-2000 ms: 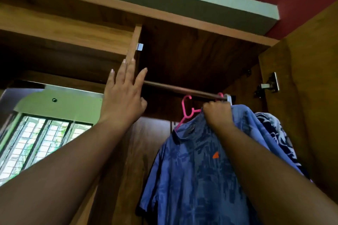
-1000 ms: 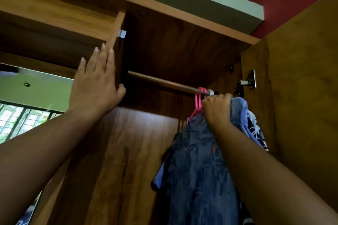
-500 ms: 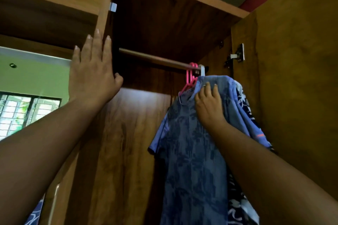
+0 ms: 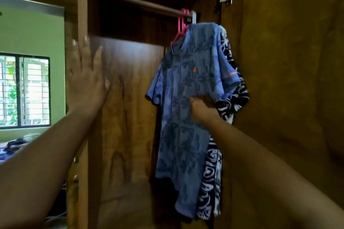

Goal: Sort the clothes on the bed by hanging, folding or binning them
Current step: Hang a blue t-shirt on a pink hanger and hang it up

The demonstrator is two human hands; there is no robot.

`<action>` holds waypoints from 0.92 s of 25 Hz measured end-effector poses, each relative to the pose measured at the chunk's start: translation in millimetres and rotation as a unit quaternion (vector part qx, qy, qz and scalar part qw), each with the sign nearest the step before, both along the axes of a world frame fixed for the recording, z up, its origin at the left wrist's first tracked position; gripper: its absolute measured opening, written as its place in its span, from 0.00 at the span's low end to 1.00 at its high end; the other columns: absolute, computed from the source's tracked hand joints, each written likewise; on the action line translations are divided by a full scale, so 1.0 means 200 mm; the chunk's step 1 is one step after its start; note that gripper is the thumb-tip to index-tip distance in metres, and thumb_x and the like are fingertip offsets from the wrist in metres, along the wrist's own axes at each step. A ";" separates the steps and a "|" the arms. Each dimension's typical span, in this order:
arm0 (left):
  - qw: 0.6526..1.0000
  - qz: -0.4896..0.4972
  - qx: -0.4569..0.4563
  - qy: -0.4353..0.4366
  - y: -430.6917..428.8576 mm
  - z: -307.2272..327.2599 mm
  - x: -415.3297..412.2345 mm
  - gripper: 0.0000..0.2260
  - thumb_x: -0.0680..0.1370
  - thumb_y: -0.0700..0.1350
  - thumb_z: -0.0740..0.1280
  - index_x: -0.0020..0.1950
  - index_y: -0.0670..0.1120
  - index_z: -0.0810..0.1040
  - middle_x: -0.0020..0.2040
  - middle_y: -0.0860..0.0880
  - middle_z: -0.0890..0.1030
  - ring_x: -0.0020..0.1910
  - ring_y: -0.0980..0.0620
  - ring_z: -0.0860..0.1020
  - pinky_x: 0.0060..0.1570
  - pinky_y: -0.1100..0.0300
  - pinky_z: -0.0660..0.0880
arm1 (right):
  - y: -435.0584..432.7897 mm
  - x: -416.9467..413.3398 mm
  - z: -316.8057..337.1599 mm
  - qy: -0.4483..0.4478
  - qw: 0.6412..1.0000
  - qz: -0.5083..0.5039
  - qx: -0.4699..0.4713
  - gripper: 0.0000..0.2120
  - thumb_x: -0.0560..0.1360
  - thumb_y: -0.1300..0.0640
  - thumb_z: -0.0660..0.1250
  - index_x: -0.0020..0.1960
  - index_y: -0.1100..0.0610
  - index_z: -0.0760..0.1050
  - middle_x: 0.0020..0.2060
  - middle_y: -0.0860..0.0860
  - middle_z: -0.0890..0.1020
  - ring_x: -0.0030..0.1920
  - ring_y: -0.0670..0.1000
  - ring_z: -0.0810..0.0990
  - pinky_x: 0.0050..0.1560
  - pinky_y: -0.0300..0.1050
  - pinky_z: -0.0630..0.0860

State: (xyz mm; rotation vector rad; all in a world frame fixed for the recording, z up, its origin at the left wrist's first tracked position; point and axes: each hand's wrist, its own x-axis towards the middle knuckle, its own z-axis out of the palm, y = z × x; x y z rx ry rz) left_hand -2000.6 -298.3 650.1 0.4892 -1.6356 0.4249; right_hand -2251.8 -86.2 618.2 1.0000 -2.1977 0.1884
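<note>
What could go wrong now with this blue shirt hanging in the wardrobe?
The right hand grips the blue shirt at mid-body; a downward tug might slide it off the pink hanger or unhook that from the rod. The shirt also hangs crowded at the rod's far end against the navy patterned garment, beside the open door, so it could crease or catch there.

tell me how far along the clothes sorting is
Done: the blue shirt hangs on a pink hanger on the wardrobe rail, beside a navy-and-white garment. In hand: the right hand grips that shirt below its sleeve; the left hand is open by the wardrobe partition. Left: a blurred heap of clothes lies at lower left, outside the wardrobe.
</note>
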 end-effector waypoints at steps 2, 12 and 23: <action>0.999 -0.022 0.018 -0.022 0.02 -0.19 0.03 0.36 0.75 0.41 0.68 0.78 0.45 0.53 0.79 0.41 0.44 0.77 0.38 0.46 0.66 0.35 0.65 | 0.05 0.02 -0.20 -0.138 0.990 0.020 0.031 0.22 0.77 0.54 0.63 0.70 0.57 0.66 0.62 0.59 0.75 0.61 0.61 0.74 0.61 0.55 0.72; 0.955 -0.061 0.146 -0.252 0.23 -1.08 0.47 0.32 0.71 0.50 0.63 0.75 0.44 0.64 0.72 0.36 0.65 0.69 0.35 0.66 0.65 0.41 0.67 | 0.51 0.33 -0.75 -0.352 0.919 0.167 0.054 0.23 0.79 0.63 0.62 0.73 0.60 0.63 0.69 0.58 0.70 0.65 0.59 0.72 0.58 0.45 0.71; 0.735 -0.031 0.519 -0.436 0.85 -1.40 1.09 0.30 0.73 0.44 0.73 0.73 0.48 0.66 0.66 0.44 0.74 0.66 0.45 0.72 0.66 0.54 0.68 | 0.74 0.86 -1.12 -0.451 0.835 0.249 0.195 0.10 0.76 0.63 0.65 0.57 0.61 0.77 0.35 0.54 0.78 0.24 0.41 0.73 0.26 0.35 0.69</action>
